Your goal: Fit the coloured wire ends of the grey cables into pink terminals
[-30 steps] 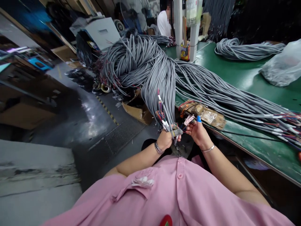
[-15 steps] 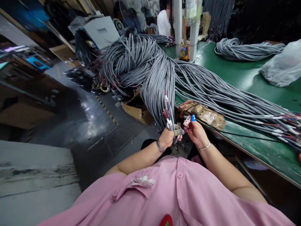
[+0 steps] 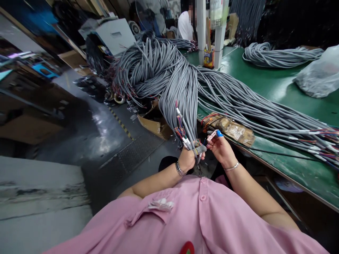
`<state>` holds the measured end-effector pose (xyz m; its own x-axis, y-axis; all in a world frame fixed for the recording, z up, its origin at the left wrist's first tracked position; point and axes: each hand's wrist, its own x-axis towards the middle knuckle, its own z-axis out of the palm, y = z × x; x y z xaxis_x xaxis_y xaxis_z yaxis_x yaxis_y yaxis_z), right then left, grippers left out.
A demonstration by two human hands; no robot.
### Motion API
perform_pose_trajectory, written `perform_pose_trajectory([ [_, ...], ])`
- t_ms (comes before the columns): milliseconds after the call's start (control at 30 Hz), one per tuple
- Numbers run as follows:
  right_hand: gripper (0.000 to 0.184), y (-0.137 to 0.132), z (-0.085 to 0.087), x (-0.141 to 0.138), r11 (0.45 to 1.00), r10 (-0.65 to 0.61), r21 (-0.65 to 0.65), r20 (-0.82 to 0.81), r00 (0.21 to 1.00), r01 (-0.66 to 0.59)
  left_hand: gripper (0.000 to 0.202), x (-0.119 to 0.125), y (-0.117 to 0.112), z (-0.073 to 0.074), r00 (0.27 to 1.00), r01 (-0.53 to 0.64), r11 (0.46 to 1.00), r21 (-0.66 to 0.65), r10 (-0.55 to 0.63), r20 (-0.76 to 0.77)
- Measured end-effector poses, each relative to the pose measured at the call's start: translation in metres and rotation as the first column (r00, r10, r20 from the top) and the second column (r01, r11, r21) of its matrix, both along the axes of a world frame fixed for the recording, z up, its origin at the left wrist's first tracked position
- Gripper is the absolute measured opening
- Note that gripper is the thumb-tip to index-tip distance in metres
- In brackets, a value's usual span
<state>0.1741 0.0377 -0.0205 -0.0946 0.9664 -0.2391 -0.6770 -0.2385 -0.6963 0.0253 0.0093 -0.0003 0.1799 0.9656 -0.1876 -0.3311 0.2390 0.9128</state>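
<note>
My left hand is closed around several grey cables, just off the bench edge. Their white-banded ends fan out coloured wires. A grey cover wraps the left thumb. Close by on the right, my right hand pinches a small pale pink piece between thumb and fingers; its exact kind is too small to make out. A blue cover sits on the right thumb tip. Thin coloured wires show between the two hands.
A big heap of grey cables spreads along the green bench. On the bench's near edge lies a taped wooden block. A plastic bag and a cable coil lie farther back. A cardboard box stands below; a person is behind.
The cable ends in my left hand have tipped to the left and slightly down. In my right hand the pink piece has turned a little.
</note>
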Motion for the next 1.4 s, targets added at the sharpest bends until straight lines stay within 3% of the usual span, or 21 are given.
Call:
perform_pose_trajectory([
  [200,0.035,-0.001,-0.004,-0.003,0.999,-0.047,0.017,0.003,0.999,0.047,0.03,0.007,0.005,-0.002,0.996,-0.08,0.997,-0.02,0.081,0.044],
  [400,0.039,-0.001,-0.013,-0.007,0.94,-0.333,0.154,0.235,0.913,0.303,0.028,0.008,0.007,-0.001,0.997,-0.063,0.997,-0.033,0.065,0.05],
  [467,0.043,-0.001,-0.015,-0.008,0.953,-0.293,0.149,0.215,0.932,0.266,0.028,0.007,0.006,-0.001,0.997,-0.059,0.998,-0.032,0.06,0.051],
  [600,0.042,0.003,-0.014,-0.009,0.994,-0.095,0.044,0.0,0.995,0.095,0.03,0.009,0.006,0.0,0.997,-0.062,0.997,-0.037,0.063,0.04],
  [800,0.037,0.008,-0.01,-0.012,0.985,-0.169,-0.047,-0.164,0.972,0.164,0.031,0.01,0.006,-0.002,0.997,-0.078,0.996,-0.045,0.079,0.013],
  [900,0.037,0.007,-0.011,-0.013,0.988,-0.151,-0.059,-0.21,0.966,0.141,0.03,0.008,0.005,-0.007,0.997,-0.071,0.997,-0.025,0.071,-0.016],
  [1100,0.043,0.003,-0.013,-0.007,0.997,-0.068,-0.058,-0.215,0.974,0.057,0.028,0.004,0.002,-0.014,0.997,-0.073,0.997,0.017,0.073,-0.026],
  [1200,0.037,0.004,-0.012,-0.004,0.999,-0.036,-0.005,-0.205,0.978,0.035,0.028,0.003,0.002,-0.013,0.997,-0.072,0.997,0.009,0.072,-0.005],
  [1400,0.034,0.002,-0.01,-0.005,0.997,-0.034,0.071,-0.082,0.996,0.04,0.031,0.002,0.001,-0.009,0.997,-0.061,0.998,0.005,0.06,0.04],
])
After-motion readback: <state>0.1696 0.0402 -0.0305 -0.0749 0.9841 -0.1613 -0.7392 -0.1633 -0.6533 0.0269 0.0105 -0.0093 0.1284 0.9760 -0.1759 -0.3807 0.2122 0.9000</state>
